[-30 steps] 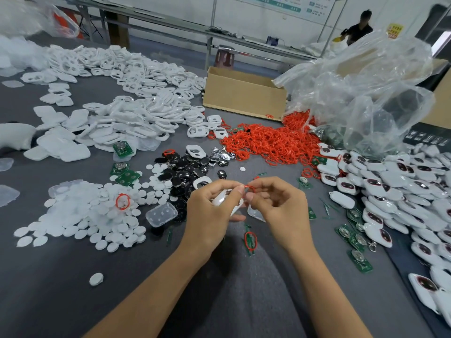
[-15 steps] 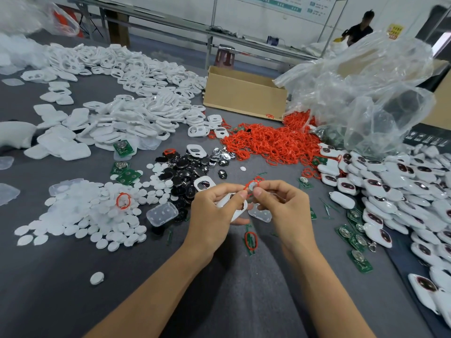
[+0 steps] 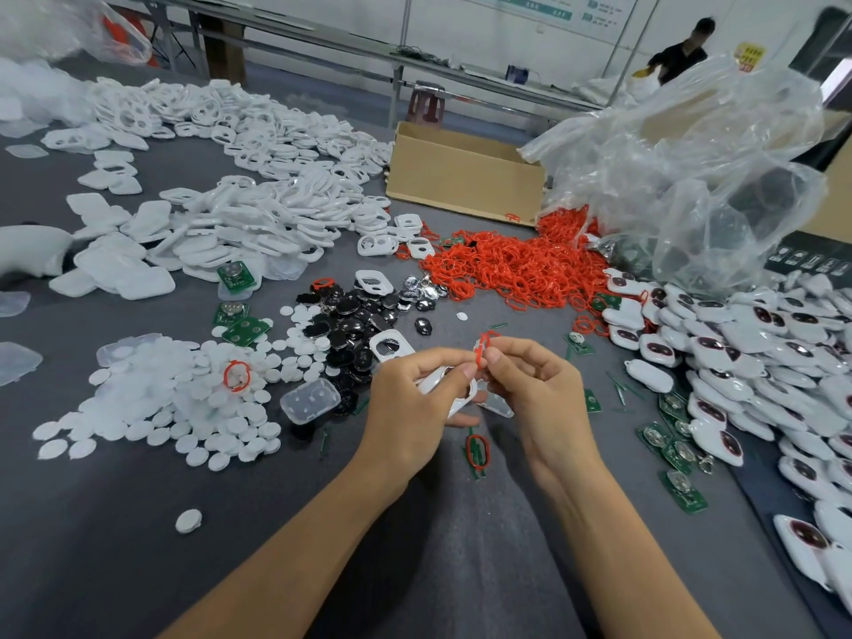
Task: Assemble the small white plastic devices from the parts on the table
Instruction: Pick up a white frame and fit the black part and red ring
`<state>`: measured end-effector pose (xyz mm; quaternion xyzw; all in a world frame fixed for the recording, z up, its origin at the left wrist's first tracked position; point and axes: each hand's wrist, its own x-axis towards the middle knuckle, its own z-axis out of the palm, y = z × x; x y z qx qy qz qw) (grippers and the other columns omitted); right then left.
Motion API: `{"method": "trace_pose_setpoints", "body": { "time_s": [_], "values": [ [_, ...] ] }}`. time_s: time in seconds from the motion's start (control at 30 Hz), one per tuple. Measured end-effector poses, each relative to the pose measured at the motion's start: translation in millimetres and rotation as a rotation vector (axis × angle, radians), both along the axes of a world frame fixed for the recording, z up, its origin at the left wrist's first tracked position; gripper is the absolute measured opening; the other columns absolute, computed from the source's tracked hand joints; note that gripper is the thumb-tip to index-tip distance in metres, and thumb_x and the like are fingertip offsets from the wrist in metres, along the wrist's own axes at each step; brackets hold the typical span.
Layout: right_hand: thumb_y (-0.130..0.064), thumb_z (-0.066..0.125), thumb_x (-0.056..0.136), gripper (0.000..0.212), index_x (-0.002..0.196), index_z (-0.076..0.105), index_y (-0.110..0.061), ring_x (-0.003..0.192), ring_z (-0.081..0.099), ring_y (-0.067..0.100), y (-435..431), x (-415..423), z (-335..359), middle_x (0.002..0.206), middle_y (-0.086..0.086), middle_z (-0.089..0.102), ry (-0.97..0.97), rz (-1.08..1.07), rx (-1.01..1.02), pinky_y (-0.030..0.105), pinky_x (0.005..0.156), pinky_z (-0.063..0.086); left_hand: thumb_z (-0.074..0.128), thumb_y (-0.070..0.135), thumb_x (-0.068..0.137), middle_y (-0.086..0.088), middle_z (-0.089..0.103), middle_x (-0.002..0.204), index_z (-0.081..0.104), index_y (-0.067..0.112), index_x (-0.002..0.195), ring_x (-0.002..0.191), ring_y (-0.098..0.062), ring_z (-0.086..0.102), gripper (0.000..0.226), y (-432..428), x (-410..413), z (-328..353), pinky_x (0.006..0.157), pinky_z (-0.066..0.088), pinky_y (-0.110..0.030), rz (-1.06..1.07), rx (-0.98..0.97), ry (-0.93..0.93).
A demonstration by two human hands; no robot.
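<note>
Left hand [image 3: 412,398] curled round white shell [image 3: 461,401]; right hand [image 3: 535,389] pinches, seemingly, red ring [image 3: 481,349].

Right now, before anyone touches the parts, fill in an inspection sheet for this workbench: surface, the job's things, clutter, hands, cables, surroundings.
Surface: grey table, largely covered by piles of parts.
Job's things: white shells heaped far left; red rings heaped centre-back; white discs near left; black parts centre; green circuit boards scattered; closed white devices piled at right.
Clutter: crumpled clear plastic bag and cardboard box at the back.
Hands: left hand grips one white shell; right hand pinches a red ring beside it.
Cables: nothing seen on the table.
Surroundings: long bench, stool and a person near the far wall.
</note>
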<state>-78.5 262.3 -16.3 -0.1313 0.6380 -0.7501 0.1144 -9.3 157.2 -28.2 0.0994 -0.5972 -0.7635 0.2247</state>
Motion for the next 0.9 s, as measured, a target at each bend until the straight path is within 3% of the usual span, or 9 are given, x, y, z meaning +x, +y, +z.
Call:
{"method": "trace_pose_setpoints", "body": {
  "time_s": [0.13,0.27,0.33,0.43,0.57,0.67,0.8,0.9],
  "values": [
    [-0.001,0.061,0.087,0.010,0.089,0.069,-0.008,0.074,0.062,0.021,0,0,0,0.078,0.009,0.070,0.048,0.001,0.047,0.035,0.073,0.049,0.063,0.003,0.091,-0.004,0.072,0.078,0.075,0.016,0.086,0.072,-0.020,0.073,0.019,1,-1,-1,0.053,0.057,-0.025,-0.006,-0.019,-0.009],
    [0.000,0.065,0.086,0.011,0.085,0.071,-0.009,0.071,0.062,0.010,0,0,2,0.079,0.005,0.072,0.315,-0.156,0.227,0.023,0.069,0.049,0.059,0.001,0.092,-0.016,0.070,0.091,0.072,0.015,0.095,0.080,-0.021,0.073,0.019,0,-4,-5,0.058,0.059,-0.027,0.041,-0.015,-0.038],
    [-0.002,0.068,0.084,0.013,0.082,0.073,-0.014,0.067,0.065,0.005,-1,2,2,0.075,-0.005,0.072,0.457,-0.218,0.313,0.017,0.068,0.049,0.056,0.001,0.094,-0.013,0.069,0.098,0.066,0.015,0.107,0.086,-0.022,0.071,0.022,0,-5,-7,0.062,0.059,-0.028,0.042,0.020,-0.059],
    [-0.003,0.071,0.080,0.015,0.079,0.072,-0.018,0.064,0.065,0.003,-7,11,0,0.071,-0.010,0.071,0.613,-0.251,0.365,0.013,0.064,0.049,0.051,0.004,0.097,-0.007,0.068,0.096,0.058,0.014,0.120,0.079,-0.008,0.067,0.026,1,-7,-8,0.065,0.057,-0.024,0.040,0.068,-0.074],
    [-0.003,0.070,0.080,0.011,0.080,0.072,-0.014,0.066,0.064,0.008,-15,17,-7,0.073,-0.006,0.070,0.828,-0.243,0.456,0.024,0.066,0.051,0.043,0.012,0.102,0.001,0.067,0.089,0.056,0.016,0.123,0.071,-0.002,0.064,0.025,0,-9,-7,0.071,0.050,-0.020,0.028,0.244,-0.091],
    [-0.003,0.068,0.082,0.010,0.084,0.072,-0.012,0.070,0.061,0.012,-14,14,-9,0.077,-0.002,0.068,0.971,-0.264,0.545,0.026,0.068,0.047,0.043,0.009,0.101,-0.004,0.066,0.102,0.056,0.012,0.125,0.082,-0.007,0.066,0.027,1,-9,-2,0.078,0.053,-0.023,-0.085,0.435,-0.068],
    [-0.005,0.063,0.082,0.013,0.088,0.072,-0.011,0.073,0.061,0.019,-9,10,-12,0.082,0.003,0.067,1.027,-0.269,0.583,0.029,0.067,0.046,0.041,0.009,0.102,-0.012,0.066,0.117,0.059,0.006,0.125,0.107,-0.019,0.062,0.029,1,-6,-1,0.096,0.050,-0.037,-0.205,0.338,-0.115],
    [-0.005,0.060,0.082,0.018,0.093,0.073,-0.013,0.077,0.061,0.020,-9,9,-13,0.084,0.004,0.067,1.045,-0.224,0.591,0.028,0.071,0.046,0.040,0.010,0.102,-0.010,0.068,0.112,0.062,0.008,0.121,0.104,-0.018,0.063,0.028,1,-5,-2,0.094,0.050,-0.037,-0.199,0.321,-0.123]
  ]
}}
